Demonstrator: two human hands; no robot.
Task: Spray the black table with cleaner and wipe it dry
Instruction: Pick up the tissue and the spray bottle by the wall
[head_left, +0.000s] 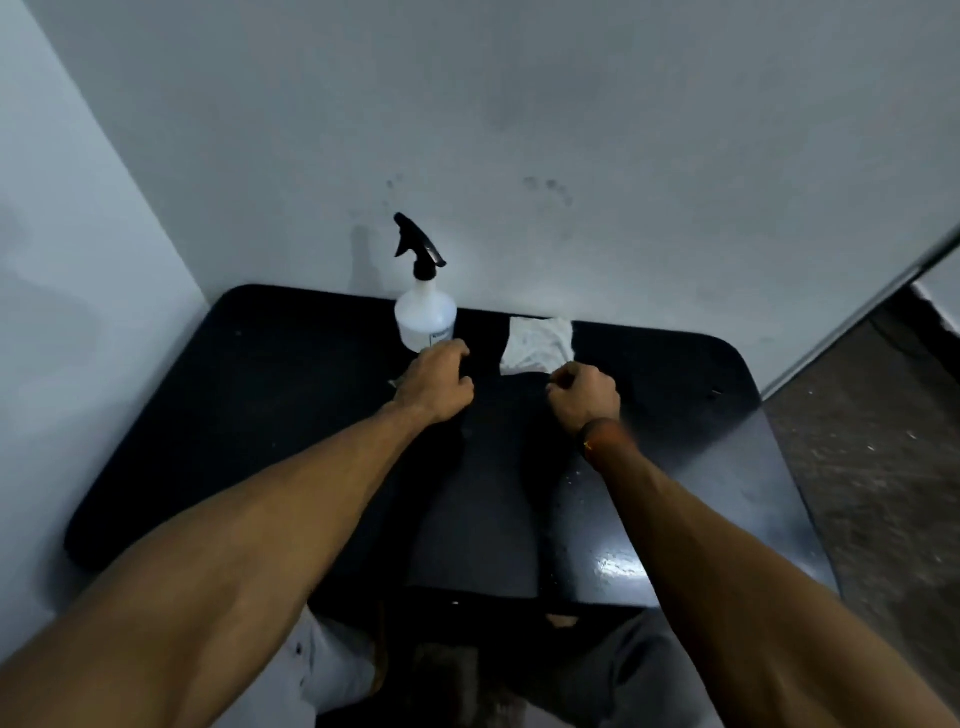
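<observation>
The bottle (426, 317) stands upright at the far edge of the table (260, 415), hard against the wall (519, 130), black trigger head up top and nozzle pointing left. That's a sensible parking spot, out of the way yet within a straight reach. Just to its right lies the cloth (537, 343), white and crumpled, also at the far edge, a dark strip of tabletop between the two.

Now the hands. The left hand (435, 384) sits right in front of the bottle's base, fingers curled and part open, tips very near the plastic or just touching; it grips nothing I can see. My read is it's lined up to take the bottle. The right hand (584, 397) is balled into a loose fist just below the cloth's near edge, and whether it has pinched a corner of cloth I cannot tell. A dark band (597, 434) rings that wrist.

Judging by the layout, spraying hasn't clearly begun, though a wet-looking gleam shows near the table's front right.

Hard to read: the bottle's label is half hidden behind the left fingers, a pale scrap peeks out left of that hand, and the table's near edge is cut by both forearms. The floor (857, 441) at right is blurred.
</observation>
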